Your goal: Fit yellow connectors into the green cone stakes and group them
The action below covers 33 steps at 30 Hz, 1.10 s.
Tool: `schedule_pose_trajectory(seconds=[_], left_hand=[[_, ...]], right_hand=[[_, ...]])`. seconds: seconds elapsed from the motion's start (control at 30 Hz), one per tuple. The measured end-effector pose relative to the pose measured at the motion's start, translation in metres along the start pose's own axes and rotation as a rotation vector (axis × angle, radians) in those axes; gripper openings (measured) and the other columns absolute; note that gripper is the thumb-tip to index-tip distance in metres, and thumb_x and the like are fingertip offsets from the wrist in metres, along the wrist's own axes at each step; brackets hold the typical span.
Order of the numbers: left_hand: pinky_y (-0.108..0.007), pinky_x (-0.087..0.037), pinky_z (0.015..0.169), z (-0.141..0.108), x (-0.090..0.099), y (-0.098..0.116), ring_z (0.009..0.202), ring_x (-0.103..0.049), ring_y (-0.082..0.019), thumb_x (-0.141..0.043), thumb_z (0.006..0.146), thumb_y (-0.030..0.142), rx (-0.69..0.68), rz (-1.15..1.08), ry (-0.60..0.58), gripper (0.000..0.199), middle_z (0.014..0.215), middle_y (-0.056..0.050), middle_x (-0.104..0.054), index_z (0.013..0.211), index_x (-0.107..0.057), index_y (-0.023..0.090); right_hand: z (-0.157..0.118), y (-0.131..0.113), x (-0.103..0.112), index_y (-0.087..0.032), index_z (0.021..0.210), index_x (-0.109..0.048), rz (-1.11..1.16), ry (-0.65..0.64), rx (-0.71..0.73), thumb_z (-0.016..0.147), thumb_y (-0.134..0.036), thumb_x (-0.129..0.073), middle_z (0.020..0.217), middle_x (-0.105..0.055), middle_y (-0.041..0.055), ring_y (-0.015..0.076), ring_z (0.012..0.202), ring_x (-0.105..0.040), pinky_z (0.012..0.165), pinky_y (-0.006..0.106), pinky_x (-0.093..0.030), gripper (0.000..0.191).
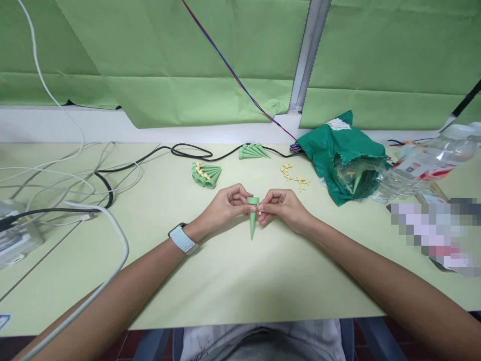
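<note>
My left hand (225,204) and my right hand (282,208) meet at the middle of the pale green table (240,281). Between them stands a green paper cone (252,219), point down. Fingers of my left hand press against its wide top. My right fingertips pinch a small cream paper piece (259,213) at the cone's rim. Behind my hands lies a bundle of green cones with cream strips (206,175). Another group of green cones (253,152) sits farther back, and loose cream paper pieces (295,178) lie to the right.
A crumpled green plastic bag (341,160) with a cone inside lies at the back right, next to a plastic bottle (428,165). A pixelated object (436,235) covers the right side. Tangled cables (56,183) and a grey device (17,235) occupy the left.
</note>
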State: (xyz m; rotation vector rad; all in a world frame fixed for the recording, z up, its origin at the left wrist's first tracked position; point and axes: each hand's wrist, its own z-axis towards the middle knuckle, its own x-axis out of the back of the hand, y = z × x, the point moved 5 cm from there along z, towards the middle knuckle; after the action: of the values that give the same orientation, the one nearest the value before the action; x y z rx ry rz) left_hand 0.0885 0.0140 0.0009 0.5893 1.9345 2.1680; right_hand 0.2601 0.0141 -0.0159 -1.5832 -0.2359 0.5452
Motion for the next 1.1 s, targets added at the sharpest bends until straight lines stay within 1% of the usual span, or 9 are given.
schedule_pose_trajectory(seconds=[0.07, 0.17, 0.23, 0.33, 0.5, 0.63, 0.77, 0.97, 1.1], left_hand=[[-0.034, -0.054, 0.077, 0.001, 0.000, 0.001, 0.075, -0.069, -0.018, -0.082, 0.079, 0.038, -0.010, -0.040, 0.004, 0.032, 0.079, -0.003, -0.071, 0.093, -0.061, 0.018], [-0.034, -0.055, 0.077, 0.003, 0.001, 0.001, 0.077, -0.069, -0.018, -0.081, 0.080, 0.038, -0.022, -0.107, 0.034, 0.032, 0.080, -0.003, -0.071, 0.098, -0.063, 0.018], [-0.035, -0.055, 0.079, 0.004, 0.002, -0.001, 0.078, -0.069, -0.018, -0.082, 0.079, 0.038, -0.025, -0.121, 0.062, 0.034, 0.080, -0.002, -0.071, 0.100, -0.064, 0.018], [-0.037, -0.056, 0.081, 0.004, 0.003, -0.005, 0.080, -0.071, -0.019, -0.083, 0.078, 0.038, -0.027, -0.125, 0.085, 0.034, 0.079, -0.001, -0.071, 0.098, -0.063, 0.019], [-0.039, -0.057, 0.080, 0.003, 0.000, -0.008, 0.073, -0.071, -0.018, -0.086, 0.076, 0.035, 0.017, -0.176, 0.069, 0.034, 0.073, 0.001, -0.071, 0.091, -0.060, 0.019], [-0.040, -0.057, 0.083, 0.001, -0.004, -0.006, 0.074, -0.071, -0.017, -0.085, 0.077, 0.033, 0.051, -0.231, 0.054, 0.033, 0.079, -0.002, -0.075, 0.094, -0.061, 0.018], [-0.038, -0.056, 0.081, 0.002, -0.005, -0.007, 0.073, -0.071, -0.017, -0.086, 0.077, 0.032, 0.051, -0.282, 0.038, 0.032, 0.078, -0.002, -0.075, 0.091, -0.061, 0.018], [-0.034, -0.055, 0.075, 0.004, -0.007, -0.007, 0.074, -0.070, -0.017, -0.084, 0.079, 0.031, 0.053, -0.307, -0.010, 0.030, 0.081, -0.004, -0.076, 0.086, -0.058, 0.017], [-0.034, -0.056, 0.078, 0.002, -0.007, -0.003, 0.078, -0.070, -0.016, -0.083, 0.080, 0.031, 0.026, -0.258, 0.020, 0.029, 0.080, -0.002, -0.075, 0.090, -0.059, 0.018]], right_hand=[[0.001, -0.003, 0.000, -0.015, 0.079, -0.066, -0.004, 0.010, 0.021, 0.068, -0.043, -0.091, 0.072, -0.077, 0.0068, 0.0214, 0.062, -0.076, 0.063, 0.035, -0.066, 0.039], [0.002, -0.008, 0.002, -0.016, 0.085, -0.067, -0.004, 0.016, 0.028, 0.069, -0.045, -0.090, 0.074, -0.076, 0.0046, 0.0207, 0.061, -0.074, 0.057, 0.035, -0.065, 0.040], [0.002, -0.007, 0.004, -0.016, 0.088, -0.068, -0.010, 0.008, 0.000, 0.070, -0.046, -0.089, 0.078, -0.076, 0.0055, 0.0210, 0.061, -0.074, 0.054, 0.035, -0.065, 0.041], [0.002, -0.005, 0.006, -0.015, 0.085, -0.069, -0.027, 0.021, -0.030, 0.071, -0.048, -0.088, 0.081, -0.076, 0.0083, 0.0211, 0.061, -0.074, 0.055, 0.035, -0.066, 0.040], [0.002, -0.007, 0.004, -0.014, 0.081, -0.069, -0.096, 0.046, 0.017, 0.072, -0.049, -0.087, 0.074, -0.075, 0.0077, 0.0213, 0.059, -0.074, 0.055, 0.035, -0.066, 0.040], [0.000, -0.011, 0.001, -0.015, 0.078, -0.067, -0.147, 0.029, 0.080, 0.073, -0.051, -0.086, 0.071, -0.073, 0.0058, 0.0207, 0.059, -0.073, 0.056, 0.034, -0.065, 0.040], [-0.001, -0.013, 0.000, -0.016, 0.080, -0.068, -0.180, 0.004, 0.114, 0.076, -0.051, -0.084, 0.069, -0.073, 0.0052, 0.0206, 0.060, -0.074, 0.057, 0.033, -0.065, 0.039], [0.000, -0.012, 0.000, -0.015, 0.080, -0.067, -0.174, -0.004, 0.107, 0.076, -0.051, -0.083, 0.071, -0.072, 0.0048, 0.0211, 0.061, -0.074, 0.057, 0.034, -0.065, 0.039], [0.001, -0.011, 0.001, -0.014, 0.079, -0.066, -0.134, 0.024, 0.057, 0.074, -0.051, -0.085, 0.071, -0.072, 0.0053, 0.0226, 0.061, -0.074, 0.056, 0.036, -0.065, 0.041]])
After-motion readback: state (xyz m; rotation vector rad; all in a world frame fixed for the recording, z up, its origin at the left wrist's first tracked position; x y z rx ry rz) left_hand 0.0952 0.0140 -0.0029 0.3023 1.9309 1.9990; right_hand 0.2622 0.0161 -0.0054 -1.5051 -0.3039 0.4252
